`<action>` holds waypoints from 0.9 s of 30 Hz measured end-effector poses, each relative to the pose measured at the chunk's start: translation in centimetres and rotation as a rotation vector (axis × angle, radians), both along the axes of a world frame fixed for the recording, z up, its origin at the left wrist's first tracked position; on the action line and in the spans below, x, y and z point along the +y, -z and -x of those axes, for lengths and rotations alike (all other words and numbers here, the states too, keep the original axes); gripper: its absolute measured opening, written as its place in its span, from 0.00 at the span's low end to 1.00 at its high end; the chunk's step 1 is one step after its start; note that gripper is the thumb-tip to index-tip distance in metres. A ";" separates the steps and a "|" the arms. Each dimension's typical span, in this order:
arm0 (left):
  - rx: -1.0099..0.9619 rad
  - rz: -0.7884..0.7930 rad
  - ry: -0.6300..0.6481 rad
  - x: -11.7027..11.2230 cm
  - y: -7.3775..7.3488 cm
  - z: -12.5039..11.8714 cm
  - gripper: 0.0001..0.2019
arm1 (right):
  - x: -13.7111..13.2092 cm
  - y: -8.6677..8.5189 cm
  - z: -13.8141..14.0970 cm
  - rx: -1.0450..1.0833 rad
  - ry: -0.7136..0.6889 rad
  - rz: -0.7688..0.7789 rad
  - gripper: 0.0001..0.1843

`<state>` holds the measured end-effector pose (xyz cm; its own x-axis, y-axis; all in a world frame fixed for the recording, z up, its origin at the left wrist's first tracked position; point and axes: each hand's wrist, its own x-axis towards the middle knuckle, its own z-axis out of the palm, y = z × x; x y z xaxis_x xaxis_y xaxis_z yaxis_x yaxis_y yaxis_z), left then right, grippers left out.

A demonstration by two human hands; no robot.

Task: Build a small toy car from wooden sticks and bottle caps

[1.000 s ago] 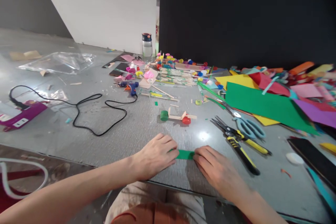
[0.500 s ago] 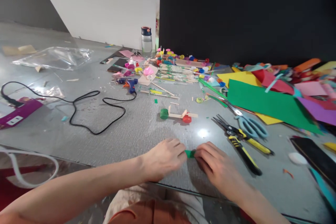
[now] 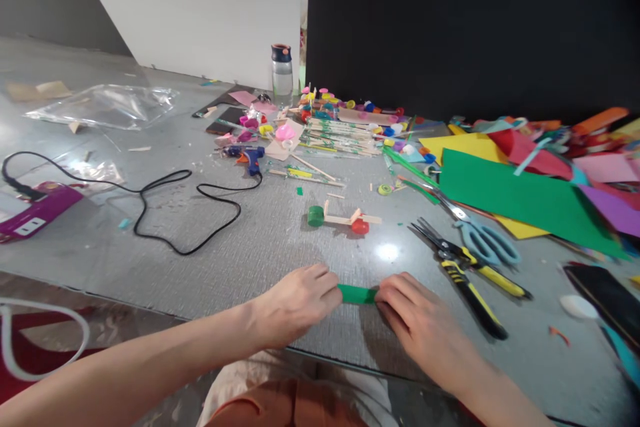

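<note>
A narrow green paper strip point(image 3: 358, 294) stretches between my two hands, low over the near edge of the table. My left hand point(image 3: 305, 297) is closed on its left end, fingers bent. At the other end, my right hand point(image 3: 407, 303) pinches the strip between thumb and fingers; the fingertips hide both ends. Just beyond my hands lies a small build of wooden sticks point(image 3: 339, 219), with a green bottle cap point(image 3: 315, 216) at its left and a red cap point(image 3: 360, 225) near its right.
Pliers point(image 3: 465, 280) and blue-handled scissors point(image 3: 487, 240) lie to the right, beside green paper point(image 3: 520, 193). A blue glue gun point(image 3: 254, 159) with a looping black cord lies left of centre. Wrapped sticks point(image 3: 340, 137) and a water bottle point(image 3: 282, 77) are at the back.
My left hand has moved left, away from my right hand, and a longer stretch of the green strip shows between them. The view has shifted slightly.
</note>
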<state>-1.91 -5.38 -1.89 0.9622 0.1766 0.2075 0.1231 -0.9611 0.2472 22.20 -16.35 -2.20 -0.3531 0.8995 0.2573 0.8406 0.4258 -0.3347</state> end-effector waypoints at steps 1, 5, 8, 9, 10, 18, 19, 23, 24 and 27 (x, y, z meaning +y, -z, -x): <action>-0.002 0.047 -0.023 0.0 -0.1 -0.1 0.11 | 0.0 0.1 -0.1 -0.011 -0.012 -0.009 0.10; -0.003 0.295 -0.180 0.1 -1.2 -1.0 0.11 | 0.1 -0.1 -0.5 -0.068 -0.076 -0.096 0.10; 0.016 0.549 -0.251 1.0 -2.2 -2.5 0.09 | 0.7 -1.2 -1.0 -0.106 -0.134 -0.228 0.09; 0.039 0.657 -0.246 1.4 -2.4 -3.0 0.10 | 0.9 -1.7 -1.2 -0.119 -0.153 -0.276 0.09; 0.069 0.775 -0.228 1.9 -2.6 -3.5 0.13 | 1.2 -2.3 -1.3 -0.133 -0.172 -0.320 0.09; 0.065 1.487 -0.205 3.2 -2.2 -5.7 0.20 | 2.1 -4.0 -2.4 -0.225 -0.183 -0.453 0.11; 0.048 1.526 -0.215 3.1 -2.1 -5.7 0.20 | 2.2 -3.8 -2.9 -0.229 -0.163 -0.446 0.11; -0.019 1.603 -0.247 2.9 -1.6 -5.5 0.16 | 3.5 -2.4 -8.0 -0.229 0.169 -0.380 0.11; -0.043 1.608 -0.255 2.9 -1.6 -5.4 0.16 | 3.8 -2.0 -10.1 -0.237 0.313 -0.367 0.10; -0.163 1.600 -0.270 3.0 -2.1 -5.3 0.15 | 4.6 -0.4 -16.3 -0.307 0.725 -0.221 0.09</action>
<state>3.35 -2.42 0.24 0.8566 0.4502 -0.2521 0.1096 0.3187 0.9415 38.50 -11.74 -1.81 0.2133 0.8715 0.4416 0.9731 -0.2297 -0.0166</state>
